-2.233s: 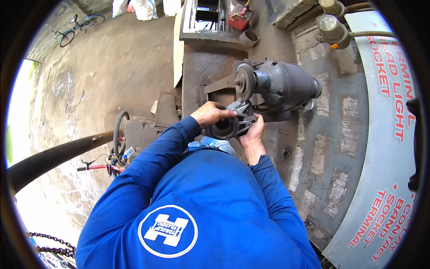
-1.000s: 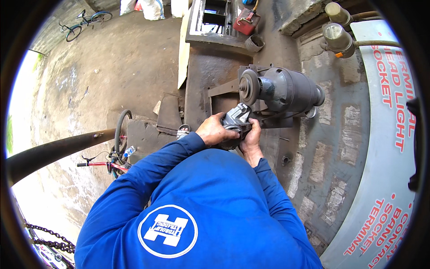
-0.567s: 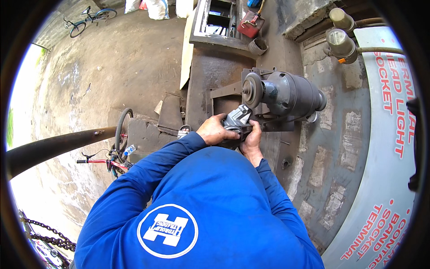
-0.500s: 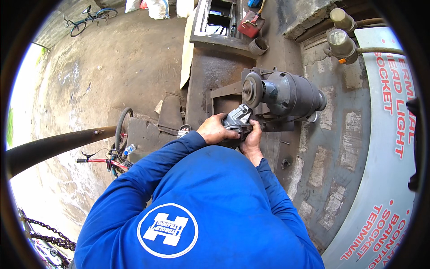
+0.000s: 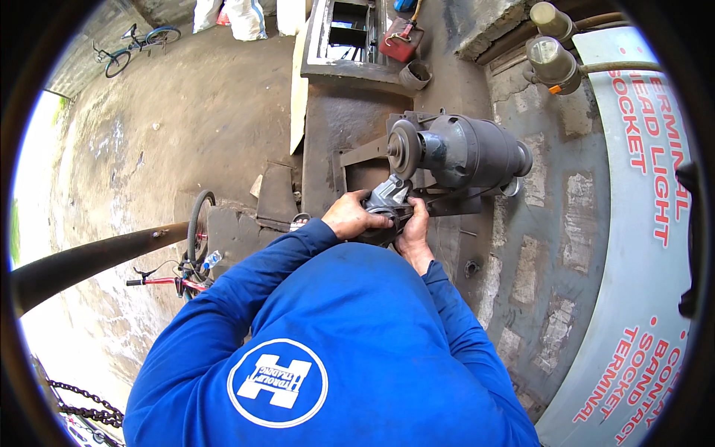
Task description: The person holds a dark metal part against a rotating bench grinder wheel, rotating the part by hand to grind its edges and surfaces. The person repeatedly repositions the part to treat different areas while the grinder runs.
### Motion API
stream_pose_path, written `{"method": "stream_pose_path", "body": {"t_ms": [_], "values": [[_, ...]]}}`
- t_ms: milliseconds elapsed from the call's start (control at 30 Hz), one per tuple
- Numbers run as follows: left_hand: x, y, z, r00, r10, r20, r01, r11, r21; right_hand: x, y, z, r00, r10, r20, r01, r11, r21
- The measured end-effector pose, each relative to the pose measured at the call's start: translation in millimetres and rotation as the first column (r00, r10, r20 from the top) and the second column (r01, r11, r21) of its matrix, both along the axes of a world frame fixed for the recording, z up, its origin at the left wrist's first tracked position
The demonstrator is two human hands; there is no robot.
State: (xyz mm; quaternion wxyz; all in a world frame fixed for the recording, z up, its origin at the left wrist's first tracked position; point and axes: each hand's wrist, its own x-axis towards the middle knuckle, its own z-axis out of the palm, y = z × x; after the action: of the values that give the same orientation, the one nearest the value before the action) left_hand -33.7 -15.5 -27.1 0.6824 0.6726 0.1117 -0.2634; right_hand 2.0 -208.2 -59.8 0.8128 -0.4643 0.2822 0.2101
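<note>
Slanting up and a little to the right, the grey metal casting sits at the centre of the head view, between the two hands and just below the dark wheel on the motor. Its long axis runs from a darker, rounded lower end near the blue shirt to a bright, narrower upper end aimed at the wheel's lower edge. Whether that end touches the wheel or stops just short, I cannot tell.

Gripping from the left, the left hand is curled around the casting, its thumb laid across the near face and its fingertips over the upper left edge. The right hand closes in from the lower right, fingers bent along the right flank; its thumb is hard to make out. Neither hand is spread, and both hold the same piece. In the picture, the right fingertips lie slightly nearer the wheel than the left ones.
</note>
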Motion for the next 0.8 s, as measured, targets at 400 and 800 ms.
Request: {"method": "stream_pose_path", "body": {"t_ms": [400,800], "values": [[-16.3,12.6,15.0,0.999,0.019,0.046,-0.021,0.998,0.052,-12.1,8.9,1.3,1.000,-0.009,0.022,0.009,1.000,-0.001],[-21.4,22.5,16.4,0.988,0.097,0.124,-0.113,0.985,0.134,-3.1,20.1,3.1,0.998,0.041,0.045,-0.042,0.999,0.017]]}}
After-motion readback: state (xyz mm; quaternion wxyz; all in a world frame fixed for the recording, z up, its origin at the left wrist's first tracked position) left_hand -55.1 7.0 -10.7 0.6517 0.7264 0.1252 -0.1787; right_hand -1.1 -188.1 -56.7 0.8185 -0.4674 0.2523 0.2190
